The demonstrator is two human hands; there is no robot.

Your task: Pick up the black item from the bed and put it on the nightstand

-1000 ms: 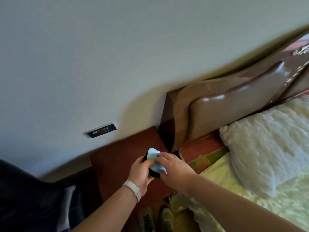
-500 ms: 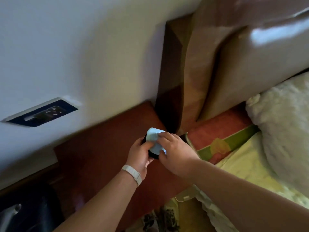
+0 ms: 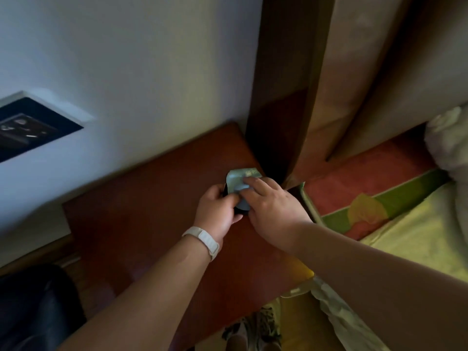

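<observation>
The black item is a small round dark object, mostly hidden between my hands, with a pale blue piece on top of it. It sits low over the back right part of the reddish-brown nightstand, close to the headboard post. My left hand, with a white wristband, wraps its left side. My right hand covers its right side, fingers resting on the blue piece. I cannot tell whether the item touches the nightstand top.
A brown headboard rises at the right of the nightstand. The bed with yellow-green sheet and a white pillow lies to the right. A dark wall panel is at left, a black chair at bottom left, shoes on the floor.
The view has closed in and tilted down onto the nightstand. Both hands have stayed on the item, which has sunk lower toward the nightstand top near the headboard.
</observation>
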